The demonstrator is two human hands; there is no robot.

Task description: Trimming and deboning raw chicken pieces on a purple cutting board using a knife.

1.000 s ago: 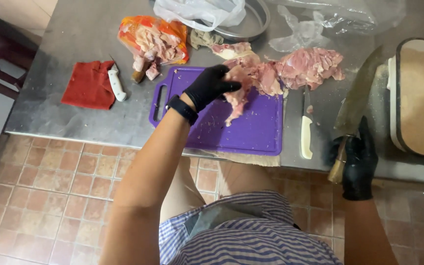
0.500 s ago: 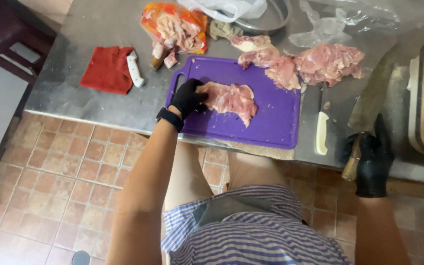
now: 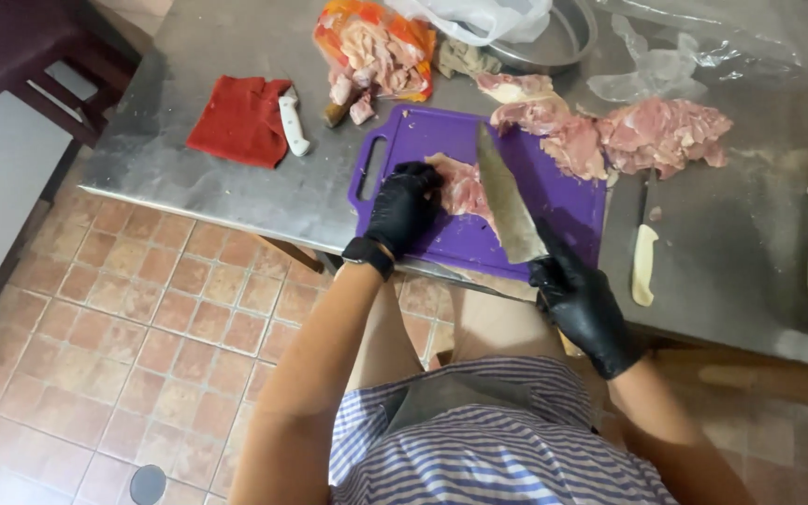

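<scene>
Head view: left hand [image 3: 404, 208], black-gloved, fingers pressed down on raw meat piece [image 3: 463, 185] at middle of purple cutting board [image 3: 554, 201]. Right hand [image 3: 586, 304], gloved too, clamped round handle of big knife [image 3: 507, 198], blade laid across meat. Meat pile [image 3: 642, 136] at board's far corner. Small white-handled knife [image 3: 644, 262] on steel table [image 3: 236, 196], red cloth [image 3: 240, 120] well left.
</scene>
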